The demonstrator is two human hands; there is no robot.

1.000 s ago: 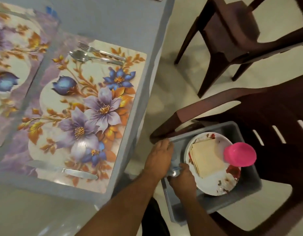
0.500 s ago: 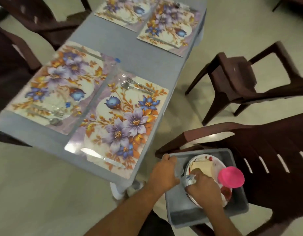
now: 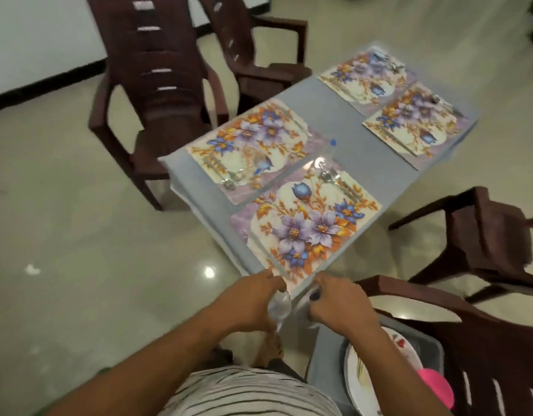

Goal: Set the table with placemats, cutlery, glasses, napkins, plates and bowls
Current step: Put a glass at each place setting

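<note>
Table (image 3: 358, 151) bears four placemats (image 3: 307, 220); each hand (image 3: 253, 298) holds one glass (image 3: 278, 304).

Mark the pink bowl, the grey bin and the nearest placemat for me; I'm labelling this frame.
Pink bowl (image 3: 435, 389), head view, on its pink side.
Grey bin (image 3: 326, 360), head view, on its bare left wall.
Nearest placemat (image 3: 307, 226), head view, on the purple flowers at its middle.

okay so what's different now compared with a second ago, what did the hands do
Both hands came up out of the grey bin toward the table's near corner. The left hand now holds a clear glass; the right hand grips something I can't make out. Placemats, cutlery, plate and pink bowl stayed put.
</note>
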